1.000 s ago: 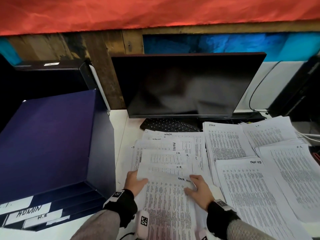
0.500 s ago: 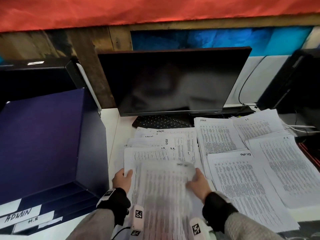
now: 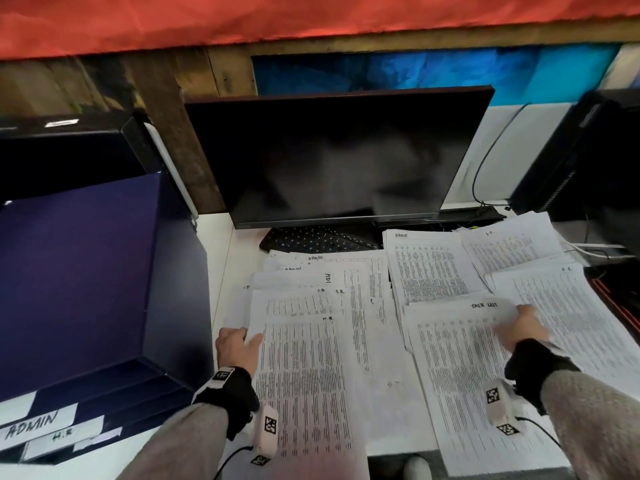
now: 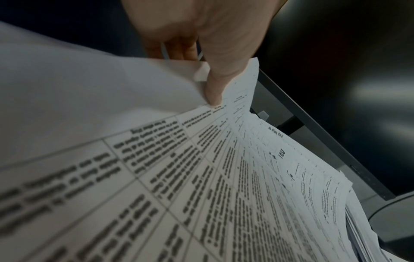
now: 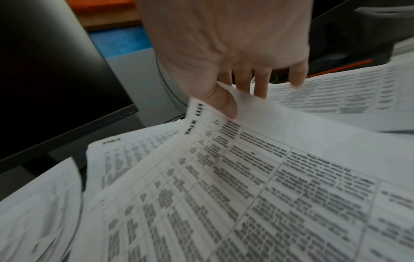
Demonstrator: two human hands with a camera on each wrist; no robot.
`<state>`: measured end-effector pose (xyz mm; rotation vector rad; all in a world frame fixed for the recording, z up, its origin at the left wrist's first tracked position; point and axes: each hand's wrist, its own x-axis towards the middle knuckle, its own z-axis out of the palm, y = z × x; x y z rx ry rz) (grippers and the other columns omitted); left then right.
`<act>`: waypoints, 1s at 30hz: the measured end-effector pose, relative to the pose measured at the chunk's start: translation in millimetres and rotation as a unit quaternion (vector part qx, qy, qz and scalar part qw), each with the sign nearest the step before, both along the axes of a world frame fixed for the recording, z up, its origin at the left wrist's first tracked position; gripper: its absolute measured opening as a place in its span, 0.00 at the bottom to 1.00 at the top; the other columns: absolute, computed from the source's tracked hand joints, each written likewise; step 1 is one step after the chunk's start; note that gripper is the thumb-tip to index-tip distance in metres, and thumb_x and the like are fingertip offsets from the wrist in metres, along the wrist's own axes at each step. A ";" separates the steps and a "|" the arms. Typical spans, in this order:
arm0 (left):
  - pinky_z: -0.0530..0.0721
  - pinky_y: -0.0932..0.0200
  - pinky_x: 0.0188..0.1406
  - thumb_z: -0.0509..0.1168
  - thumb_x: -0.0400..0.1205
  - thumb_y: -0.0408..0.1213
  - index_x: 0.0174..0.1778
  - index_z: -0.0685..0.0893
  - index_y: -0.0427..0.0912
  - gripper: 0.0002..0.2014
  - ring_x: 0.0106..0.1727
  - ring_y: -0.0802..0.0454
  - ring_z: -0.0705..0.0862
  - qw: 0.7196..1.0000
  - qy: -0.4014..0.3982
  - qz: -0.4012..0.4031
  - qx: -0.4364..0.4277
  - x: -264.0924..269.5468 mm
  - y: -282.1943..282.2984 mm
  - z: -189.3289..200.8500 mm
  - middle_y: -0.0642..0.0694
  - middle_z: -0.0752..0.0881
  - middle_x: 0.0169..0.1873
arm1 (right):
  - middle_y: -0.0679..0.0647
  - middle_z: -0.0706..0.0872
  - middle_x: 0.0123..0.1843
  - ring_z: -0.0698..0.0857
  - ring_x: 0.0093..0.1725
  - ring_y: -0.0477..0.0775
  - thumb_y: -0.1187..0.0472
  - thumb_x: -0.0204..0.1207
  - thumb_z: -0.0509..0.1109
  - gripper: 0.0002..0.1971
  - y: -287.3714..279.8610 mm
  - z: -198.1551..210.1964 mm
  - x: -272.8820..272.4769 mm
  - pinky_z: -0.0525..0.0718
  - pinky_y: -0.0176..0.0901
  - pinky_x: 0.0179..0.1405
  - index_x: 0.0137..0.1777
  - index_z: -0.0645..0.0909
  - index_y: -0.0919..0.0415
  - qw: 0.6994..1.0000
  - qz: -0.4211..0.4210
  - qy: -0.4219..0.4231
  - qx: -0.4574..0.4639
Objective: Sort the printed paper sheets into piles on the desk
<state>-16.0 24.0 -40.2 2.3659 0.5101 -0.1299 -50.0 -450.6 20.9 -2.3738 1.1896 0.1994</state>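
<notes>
Right hand [image 3: 523,329] has carried the "TASK LIST" sheet [image 3: 460,358] rightward onto its pile, thumb and fingers pinching the top corner (not released). Left hand [image 3: 239,348] pinches the next "H.R." sheet [image 3: 304,375] on the bench.

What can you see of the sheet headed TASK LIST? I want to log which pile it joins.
The TASK LIST sheet is white paper printed with a dense ruled table, its heading handwritten at the top. It lies over the pile near the front right of the desk. The right hand pinches its top right corner, thumb on the printed face, and that corner curls up.
</notes>
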 end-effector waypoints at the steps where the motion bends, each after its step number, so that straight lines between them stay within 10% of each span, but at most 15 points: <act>1: 0.80 0.45 0.63 0.67 0.79 0.43 0.48 0.88 0.34 0.14 0.58 0.38 0.79 1.000 -0.004 0.001 -0.006 -0.7 0.2 2.1 0.39 0.75 0.57 | 0.69 0.73 0.69 0.73 0.67 0.70 0.66 0.76 0.67 0.29 10.8 1.8 0.4 0.70 0.64 0.67 0.76 0.61 0.64 0.999 0.009 -0.003 -0.036; 5: 0.81 0.50 0.55 0.63 0.82 0.42 0.37 0.85 0.33 0.15 0.49 0.39 0.81 1.000 0.001 -0.009 -0.027 -2.7 1.3 5.8 0.37 0.79 0.51 | 0.66 0.71 0.70 0.72 0.68 0.67 0.65 0.75 0.67 0.27 80.4 -9.9 8.4 0.74 0.62 0.66 0.75 0.67 0.58 0.984 0.133 -0.117 -0.030; 11: 0.81 0.55 0.57 0.65 0.82 0.34 0.58 0.83 0.38 0.10 0.53 0.44 0.83 0.996 -0.023 -0.016 -0.079 -10.3 4.9 15.5 0.44 0.87 0.54 | 0.53 0.87 0.49 0.85 0.45 0.52 0.61 0.80 0.65 0.06 201.7 -43.2 -9.5 0.85 0.43 0.50 0.54 0.82 0.56 0.915 0.292 -0.117 0.252; 14: 0.81 0.60 0.41 0.67 0.81 0.32 0.43 0.82 0.41 0.02 0.45 0.44 0.85 0.994 -0.046 -0.018 -0.094 -12.3 8.9 21.3 0.48 0.88 0.41 | 0.52 0.82 0.47 0.81 0.43 0.51 0.58 0.77 0.67 0.15 222.1 -52.1 -6.7 0.82 0.42 0.47 0.63 0.78 0.59 0.918 0.276 -0.074 0.276; 22: 0.85 0.51 0.54 0.67 0.80 0.48 0.46 0.83 0.46 0.09 0.51 0.46 0.86 0.991 -0.001 -0.091 -0.093 -22.6 23.5 12.5 0.47 0.89 0.47 | 0.59 0.80 0.60 0.81 0.54 0.57 0.61 0.78 0.63 0.17 219.5 -58.2 22.7 0.81 0.47 0.58 0.66 0.76 0.64 0.949 0.172 -0.095 0.247; 27: 0.83 0.59 0.54 0.66 0.82 0.44 0.57 0.85 0.39 0.14 0.53 0.51 0.86 0.990 0.006 -0.108 -0.095 -31.3 21.9 15.0 0.48 0.88 0.51 | 0.55 0.83 0.38 0.79 0.31 0.51 0.58 0.81 0.63 0.08 214.8 -49.0 39.6 0.78 0.39 0.27 0.54 0.77 0.62 0.917 0.101 -0.078 0.378; 30: 0.81 0.57 0.52 0.65 0.83 0.45 0.51 0.86 0.35 0.15 0.51 0.46 0.83 0.993 0.020 -0.096 -0.066 -32.5 18.4 14.0 0.44 0.84 0.49 | 0.53 0.81 0.39 0.78 0.34 0.53 0.58 0.75 0.72 0.11 218.6 -50.8 40.5 0.76 0.39 0.33 0.54 0.76 0.56 0.911 0.154 -0.094 0.371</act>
